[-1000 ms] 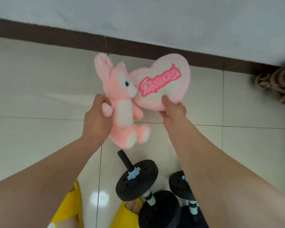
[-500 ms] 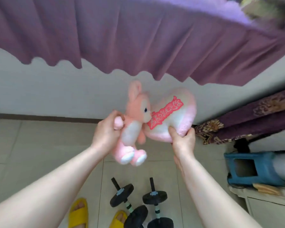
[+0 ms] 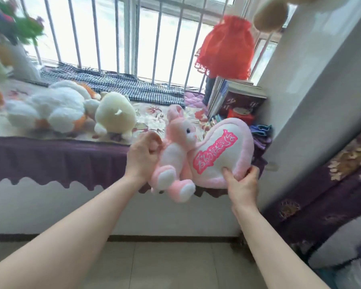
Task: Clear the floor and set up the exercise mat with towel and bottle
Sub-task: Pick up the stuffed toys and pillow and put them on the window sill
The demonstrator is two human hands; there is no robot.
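Note:
A pink plush rabbit (image 3: 176, 157) with a white belly hangs in the air in front of the window ledge (image 3: 56, 155). Attached to it is a pink and white heart cushion (image 3: 221, 155) with pink lettering. My left hand (image 3: 143, 156) is closed around the rabbit's arm and back. My right hand (image 3: 243, 183) grips the lower edge of the heart cushion, thumb on its front. Both are held at the ledge's front edge, just above its purple frilled cover. No mat, towel or bottle shows.
On the ledge lie a white and orange plush (image 3: 50, 109), a cream plush (image 3: 115, 115), a checked cloth (image 3: 121, 84), stacked books (image 3: 236, 101) and a red lamp (image 3: 227, 51). Window bars stand behind. A wall corner (image 3: 313, 101) and a purple patterned cover (image 3: 329, 197) are at right.
My head has tilted up from the floor and dumbbells to the window ledge. Both hands have lifted the rabbit and heart cushion up to ledge height.

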